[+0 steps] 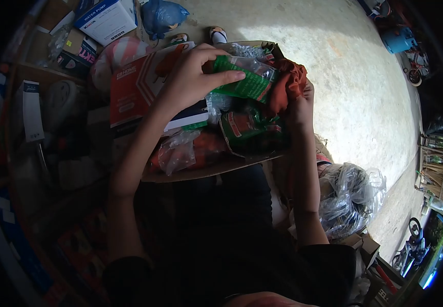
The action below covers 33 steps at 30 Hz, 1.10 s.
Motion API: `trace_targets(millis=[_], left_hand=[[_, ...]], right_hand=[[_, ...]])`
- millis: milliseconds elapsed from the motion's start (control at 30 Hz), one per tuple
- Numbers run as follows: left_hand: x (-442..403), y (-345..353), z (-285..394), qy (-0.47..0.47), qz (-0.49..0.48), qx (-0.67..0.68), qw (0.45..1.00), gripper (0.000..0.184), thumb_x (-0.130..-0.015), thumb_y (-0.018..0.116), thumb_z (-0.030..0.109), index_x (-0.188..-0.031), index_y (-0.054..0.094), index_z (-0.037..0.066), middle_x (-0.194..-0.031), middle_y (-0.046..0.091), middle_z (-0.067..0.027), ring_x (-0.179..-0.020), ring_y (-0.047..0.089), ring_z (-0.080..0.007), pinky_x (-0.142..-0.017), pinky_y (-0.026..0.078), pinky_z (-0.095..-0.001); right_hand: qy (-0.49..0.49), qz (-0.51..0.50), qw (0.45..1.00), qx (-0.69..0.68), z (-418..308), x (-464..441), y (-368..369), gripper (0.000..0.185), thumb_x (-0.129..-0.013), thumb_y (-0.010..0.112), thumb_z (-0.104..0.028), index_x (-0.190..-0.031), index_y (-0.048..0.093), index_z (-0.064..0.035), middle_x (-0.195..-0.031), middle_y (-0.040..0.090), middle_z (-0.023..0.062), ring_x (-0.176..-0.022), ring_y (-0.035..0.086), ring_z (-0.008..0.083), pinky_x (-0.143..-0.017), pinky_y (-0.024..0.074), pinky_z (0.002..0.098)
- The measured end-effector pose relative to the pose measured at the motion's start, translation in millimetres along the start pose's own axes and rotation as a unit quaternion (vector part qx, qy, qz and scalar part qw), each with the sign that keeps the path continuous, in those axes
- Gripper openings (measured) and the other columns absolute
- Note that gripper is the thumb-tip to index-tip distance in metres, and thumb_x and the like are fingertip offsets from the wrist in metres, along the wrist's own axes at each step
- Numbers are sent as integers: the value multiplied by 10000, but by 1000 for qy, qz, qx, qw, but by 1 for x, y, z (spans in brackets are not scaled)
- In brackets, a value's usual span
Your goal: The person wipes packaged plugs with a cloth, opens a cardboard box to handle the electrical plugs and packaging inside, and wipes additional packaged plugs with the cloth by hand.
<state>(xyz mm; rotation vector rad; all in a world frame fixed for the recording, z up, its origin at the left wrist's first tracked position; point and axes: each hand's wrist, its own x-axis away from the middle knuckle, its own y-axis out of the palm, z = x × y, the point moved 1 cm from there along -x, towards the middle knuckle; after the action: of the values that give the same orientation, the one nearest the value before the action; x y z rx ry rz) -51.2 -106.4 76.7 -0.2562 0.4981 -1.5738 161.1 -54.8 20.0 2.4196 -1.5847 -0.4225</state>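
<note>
My left hand [201, 74] is closed on the left end of a green plastic packet [249, 79], its thumb lying across the top. At the packet's right end, my right hand [301, 105] grips a crumpled red-brown cloth-like piece [287, 84]; part of its fingers is hidden behind it. Both hands are above an open cardboard box [206, 175]. Inside the box are another green packet [249, 130], a clear plastic bag [178, 153] over something red, and crinkled clear wrapping. A red and white carton [132, 87] stands at the box's left side, partly behind my left forearm.
Behind on the left are a water pump carton [106, 23] and a blue plastic bag [162, 19]. Clear plastic bags [352, 197] lie right of the box. A person's feet [218, 36] show beyond it. A blue gas cylinder [398, 41] and a motorbike [413, 248] stand far right.
</note>
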Motion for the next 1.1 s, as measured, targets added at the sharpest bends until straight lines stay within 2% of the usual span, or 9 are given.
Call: trace_targets(millis=[100,267,400,467,800,933,1000,1033,1100], left_hand=[[5,10,3,-67,-3,227,972,379,-728,658,243,-985,523,-1,-867,552,-46,-724,524,-105,-666,414,-223],[9,20,8,-193,-26,548,813,222,-844,492,189,-985,499,18,-956,555,-97,-871,556,-204,-731,491,-386],[7,22,8,-198,-13,564,802,235,-861,455,186,-1018,471,12,-986,537,-116,-900,554,-233,-730,501,-437],[8,25,7,-197,-23,543,816,248,-861,458,187,-1035,452,10,-980,534,-104,-898,554,-228,-741,499,-429],[9,25,-1,-225,19,540,811,224,-848,490,172,-1028,478,40,-965,544,-50,-893,538,-153,-769,470,-350],[10,20,10,-187,2,569,801,233,-868,439,162,-1055,463,26,-1016,540,-94,-928,552,-209,-773,482,-409],[9,20,13,-197,5,562,803,248,-869,437,159,-1075,451,22,-1022,536,-106,-933,549,-223,-784,479,-408],[10,21,10,-197,0,544,816,283,-856,462,145,-1113,433,31,-1037,530,-95,-946,539,-209,-774,479,-378],[14,23,13,-186,28,511,839,314,-842,482,136,-1135,421,42,-1040,527,-85,-943,536,-189,-763,478,-358]], right_hand=[[-29,-23,998,-58,4,-2,2,435,-786,573,-309,-1061,492,17,-956,572,87,-828,565,168,-708,474,270],[-25,280,957,-77,-15,-5,6,214,-862,431,-135,-975,528,19,-815,589,64,-671,576,144,-588,466,217],[-7,120,988,-101,8,1,-1,280,-878,410,-188,-1057,452,24,-1056,504,108,-916,524,181,-791,422,272],[-58,39,942,327,11,13,4,379,-871,449,-220,-1169,392,8,-1084,488,108,-974,485,199,-838,395,300],[-131,116,949,262,-1,5,9,269,-718,361,41,-963,470,65,-896,553,126,-774,556,144,-696,446,259],[52,292,955,19,-17,3,17,251,-787,384,-4,-1019,476,29,-937,537,137,-801,553,153,-696,449,267],[100,134,982,91,-10,4,15,300,-797,396,-26,-1090,441,14,-984,523,148,-897,540,180,-780,436,279],[-163,21,925,342,5,5,19,325,-813,420,-42,-1133,410,16,-1018,519,142,-951,521,183,-837,401,274],[-28,89,949,302,21,11,8,401,-641,488,9,-1039,439,15,-944,481,141,-868,481,225,-782,381,306]])
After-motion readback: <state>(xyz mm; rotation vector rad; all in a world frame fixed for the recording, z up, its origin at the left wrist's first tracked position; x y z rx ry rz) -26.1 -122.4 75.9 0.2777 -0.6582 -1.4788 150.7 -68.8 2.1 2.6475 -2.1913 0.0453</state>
